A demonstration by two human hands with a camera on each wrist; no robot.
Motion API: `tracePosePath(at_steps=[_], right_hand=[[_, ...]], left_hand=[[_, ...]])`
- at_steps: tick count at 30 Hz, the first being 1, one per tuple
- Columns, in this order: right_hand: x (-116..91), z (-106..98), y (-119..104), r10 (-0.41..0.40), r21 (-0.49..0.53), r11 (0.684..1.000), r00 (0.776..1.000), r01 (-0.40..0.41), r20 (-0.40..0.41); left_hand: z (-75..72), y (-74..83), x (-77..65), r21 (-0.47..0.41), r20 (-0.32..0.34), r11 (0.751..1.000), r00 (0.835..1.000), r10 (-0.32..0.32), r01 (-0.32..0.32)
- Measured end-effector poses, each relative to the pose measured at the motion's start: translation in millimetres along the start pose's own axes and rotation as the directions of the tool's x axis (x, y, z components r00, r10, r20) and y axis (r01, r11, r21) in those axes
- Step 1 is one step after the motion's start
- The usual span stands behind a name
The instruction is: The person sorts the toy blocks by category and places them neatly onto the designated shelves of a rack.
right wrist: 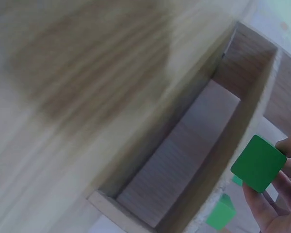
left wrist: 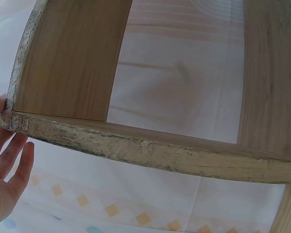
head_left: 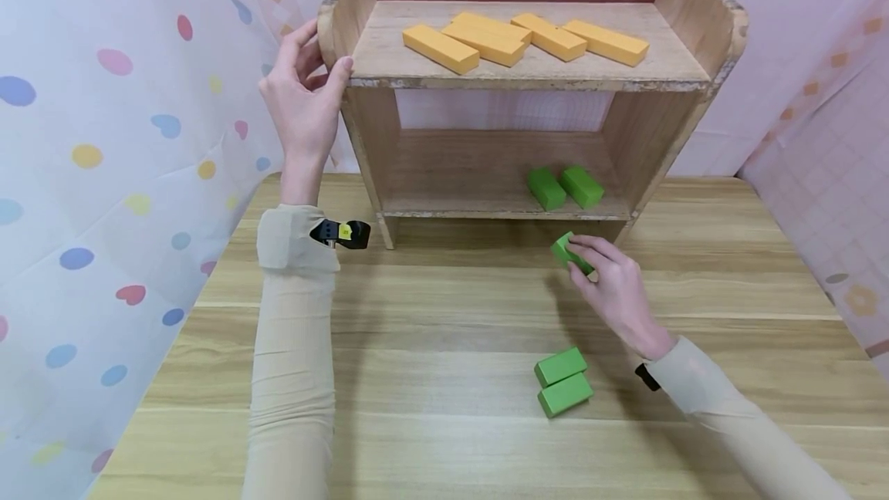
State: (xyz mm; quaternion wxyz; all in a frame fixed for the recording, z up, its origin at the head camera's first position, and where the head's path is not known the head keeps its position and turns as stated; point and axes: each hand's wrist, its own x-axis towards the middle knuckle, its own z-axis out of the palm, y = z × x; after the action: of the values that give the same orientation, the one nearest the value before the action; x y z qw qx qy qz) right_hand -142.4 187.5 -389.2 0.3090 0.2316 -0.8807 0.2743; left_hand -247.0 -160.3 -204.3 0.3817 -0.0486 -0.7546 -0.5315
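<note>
In the head view my left hand [head_left: 303,95] grips the left side of a small wooden shelf [head_left: 528,82], thumb at the front edge and fingers round the side panel. The left wrist view shows its fingers [left wrist: 20,167] against that panel's edge. A green block [right wrist: 258,164] is pinched between the thumb and fingers of my right hand [head_left: 614,292], held above the table just in front of the lower shelf. Two more green blocks [head_left: 582,187] lie side by side on the lower board's right half. Another pair of green blocks [head_left: 566,394] rests on the table, nearer me.
Several yellow-orange blocks [head_left: 441,48] lie in a slanting row on the upper board. The shelf stands at the back of a wood-grain table [head_left: 444,376]. A dotted curtain [head_left: 139,176] hangs at the left, a patterned cloth [head_left: 819,99] at the right.
</note>
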Motion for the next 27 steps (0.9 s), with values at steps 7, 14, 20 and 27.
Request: tracePosePath(at_steps=[7, 14, 20, 27], right_hand=[[12.0, -1.7, -4.5, -0.033, -0.001, 0.999, 0.998, 0.033, -0.050], [26.2, 5.5, -10.3, -0.031, 0.052, 0.998, 0.995, 0.037, -0.096], [37.9, 15.6, -16.9, -0.020, 0.086, 0.996, 0.994, 0.029, -0.104], [48.5, 27.3, -21.6, -0.010, 0.082, 0.996, 0.994, 0.018, -0.108]], left_hand=[[0.2, -1.7, 0.3, 0.000, 0.001, 1.000, 1.000, 0.005, -0.005], [-0.5, 0.1, 0.0, 0.002, -0.002, 1.000, 1.000, 0.001, -0.001], [-1.6, 5.9, -2.2, 0.015, -0.004, 1.000, 1.000, -0.007, 0.008], [-2.4, 9.6, -4.2, 0.005, -0.003, 1.000, 1.000, 0.004, -0.004]])
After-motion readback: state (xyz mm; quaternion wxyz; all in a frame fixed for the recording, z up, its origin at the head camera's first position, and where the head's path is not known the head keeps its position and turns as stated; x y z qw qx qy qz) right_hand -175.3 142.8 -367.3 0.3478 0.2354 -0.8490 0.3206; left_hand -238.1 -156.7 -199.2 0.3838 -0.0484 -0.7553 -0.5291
